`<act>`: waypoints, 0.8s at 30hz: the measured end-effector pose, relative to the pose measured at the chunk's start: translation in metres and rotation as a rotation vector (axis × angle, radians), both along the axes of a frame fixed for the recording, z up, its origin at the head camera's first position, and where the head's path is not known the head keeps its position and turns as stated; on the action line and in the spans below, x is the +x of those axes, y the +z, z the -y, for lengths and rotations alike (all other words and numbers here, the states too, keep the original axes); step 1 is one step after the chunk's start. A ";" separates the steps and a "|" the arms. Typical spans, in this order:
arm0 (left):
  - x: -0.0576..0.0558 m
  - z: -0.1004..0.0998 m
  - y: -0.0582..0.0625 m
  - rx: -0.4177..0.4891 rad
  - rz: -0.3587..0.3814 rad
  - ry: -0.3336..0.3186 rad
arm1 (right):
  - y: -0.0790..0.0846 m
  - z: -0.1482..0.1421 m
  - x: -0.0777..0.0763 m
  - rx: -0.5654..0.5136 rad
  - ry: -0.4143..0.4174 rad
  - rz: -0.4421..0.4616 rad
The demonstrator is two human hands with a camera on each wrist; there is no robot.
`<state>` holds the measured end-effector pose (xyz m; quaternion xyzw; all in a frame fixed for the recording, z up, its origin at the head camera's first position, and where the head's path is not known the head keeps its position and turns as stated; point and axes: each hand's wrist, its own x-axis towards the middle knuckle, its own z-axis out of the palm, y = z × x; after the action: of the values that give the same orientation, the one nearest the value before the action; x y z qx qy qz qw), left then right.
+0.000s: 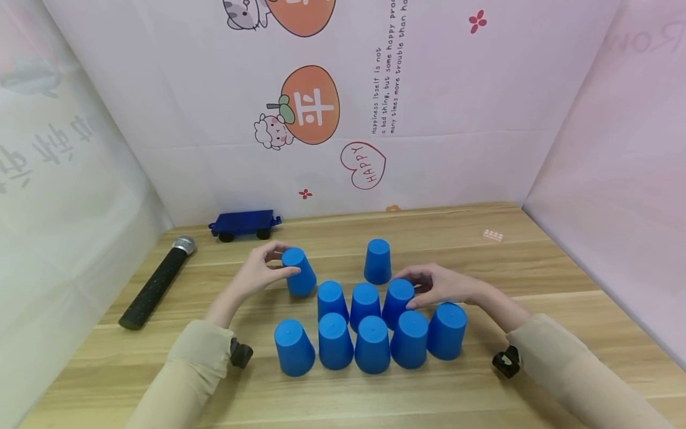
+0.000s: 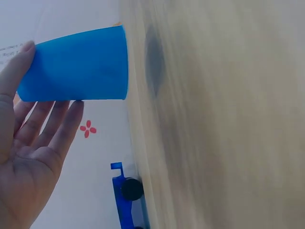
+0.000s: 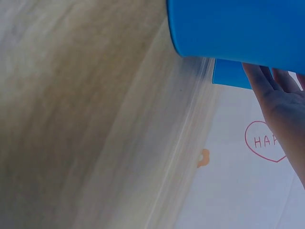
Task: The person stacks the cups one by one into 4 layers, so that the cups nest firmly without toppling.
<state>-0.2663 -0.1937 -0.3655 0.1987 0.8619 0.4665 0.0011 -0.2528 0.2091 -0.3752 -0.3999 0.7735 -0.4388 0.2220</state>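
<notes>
Left hand (image 1: pixel 261 269) grips tilted blue cup (image 1: pixel 299 273). Right hand (image 1: pixel 439 285) curls round second-row cup (image 1: pixel 398 302); fingertips hidden behind it.

Light wooden bench (image 1: pixel 536 280) here with ten upside-down blue cups (image 1: pixel 372 344) clustered mid-front, a black microphone (image 1: pixel 155 285) lying off to the left, a blue toy wagon (image 1: pixel 244 224) at the back edge and a tiny pink brick (image 1: pixel 492 235) back right.
</notes>
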 end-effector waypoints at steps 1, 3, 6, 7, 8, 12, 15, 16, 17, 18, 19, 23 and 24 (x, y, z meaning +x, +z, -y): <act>-0.003 -0.001 0.001 -0.002 -0.008 0.005 | 0.000 0.000 0.000 0.001 -0.002 0.000; -0.010 -0.005 0.003 -0.013 -0.013 0.012 | 0.000 0.000 0.000 0.001 -0.002 -0.003; -0.019 -0.014 0.005 -0.039 -0.005 0.006 | -0.001 0.001 -0.001 0.006 -0.005 -0.006; -0.021 -0.017 0.005 -0.046 0.002 -0.001 | -0.001 0.001 -0.001 0.008 -0.006 -0.006; -0.023 -0.021 0.005 -0.055 0.007 -0.012 | -0.001 0.001 -0.001 0.009 -0.006 -0.008; -0.032 -0.039 0.007 -0.084 0.015 -0.051 | -0.002 0.001 -0.001 0.011 -0.012 -0.010; -0.038 -0.052 0.009 -0.103 -0.001 -0.081 | -0.001 0.000 -0.001 0.009 -0.019 -0.011; -0.039 -0.056 0.010 -0.104 -0.003 -0.090 | 0.000 0.000 -0.002 0.008 -0.022 -0.009; -0.041 -0.060 0.011 -0.105 -0.004 -0.100 | 0.000 -0.001 -0.002 0.006 -0.020 -0.009; -0.042 -0.063 0.011 -0.108 -0.003 -0.105 | 0.000 -0.001 -0.002 0.003 -0.018 -0.009; -0.043 -0.066 0.010 -0.108 -0.001 -0.113 | 0.000 -0.001 -0.002 0.001 -0.016 -0.007; -0.043 -0.073 0.005 -0.111 0.022 -0.126 | -0.001 -0.001 -0.002 -0.012 0.006 -0.004; -0.043 -0.075 0.003 -0.113 0.021 -0.130 | -0.001 0.000 -0.002 -0.014 0.008 -0.003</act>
<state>-0.3098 -0.1190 -0.3622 0.2489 0.8722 0.4180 0.0520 -0.2545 0.2092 -0.3764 -0.4052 0.7691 -0.4427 0.2199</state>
